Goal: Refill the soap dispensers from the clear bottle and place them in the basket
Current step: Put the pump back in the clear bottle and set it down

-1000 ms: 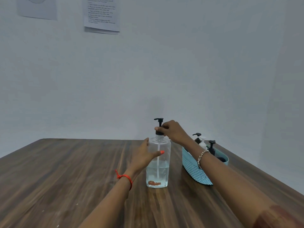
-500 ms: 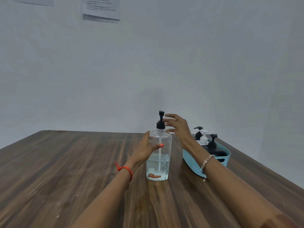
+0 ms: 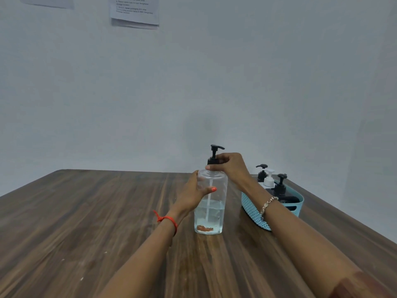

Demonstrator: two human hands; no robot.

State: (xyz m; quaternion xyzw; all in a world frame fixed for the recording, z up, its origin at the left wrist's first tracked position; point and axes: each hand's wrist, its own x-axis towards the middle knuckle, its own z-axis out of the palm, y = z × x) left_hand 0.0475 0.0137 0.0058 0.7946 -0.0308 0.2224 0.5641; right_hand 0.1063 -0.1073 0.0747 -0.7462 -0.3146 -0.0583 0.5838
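Head view: the bottle (image 3: 211, 208) is standing upright near the middle of the desk (image 3: 86, 222), partly filled with clear liquid. The left hand (image 3: 193, 195) is wrapping its fingers (image 3: 205, 191) round the bottle's upper body. The right hand (image 3: 231, 168) is curling round the black pump collar (image 3: 212, 161). The basket (image 3: 254, 211) is sitting just right of the bottle, by the desk's right edge, holding three dispensers (image 3: 281, 187).

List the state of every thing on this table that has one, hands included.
Clear plastic bottle: upright on the wooden table, under half full of clear liquid.
Black pump top: on the bottle's neck, tube reaching into the liquid.
Left hand: grips the bottle's body.
Right hand: grips the pump top's collar.
Light blue perforated basket: on the table, right of the bottle, holding three pump dispensers upright, pumps on.
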